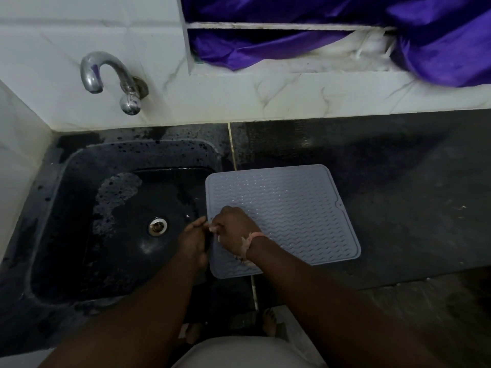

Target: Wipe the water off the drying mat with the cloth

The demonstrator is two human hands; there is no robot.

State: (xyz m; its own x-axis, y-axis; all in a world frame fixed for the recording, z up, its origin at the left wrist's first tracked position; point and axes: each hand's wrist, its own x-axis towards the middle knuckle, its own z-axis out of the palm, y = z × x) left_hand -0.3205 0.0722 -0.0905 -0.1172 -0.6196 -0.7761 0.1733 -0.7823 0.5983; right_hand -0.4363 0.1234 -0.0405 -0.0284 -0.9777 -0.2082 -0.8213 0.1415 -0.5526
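While both hands (212,235) met at the drying mat's (292,208) sink-side edge, fingers curled, contents unclear, the overhanging mat risked sliding into the sink (79,221).

Dim light overall. Dark stone surface (385,181), speckled, with a pale grout seam running from its back edge toward the front. Black sink (79,274) recessed at the surface's left end; wet patches on the basin floor, metal drain (157,226) near the middle. Chrome tap (111,78) mounted on the white marbled tile wall (239,94) behind the sink (spout curves downward). Window recess (279,26) above the back edge, right of the tap, draped with purple cloth (438,49). Floor (425,301) below the front edge, grey.
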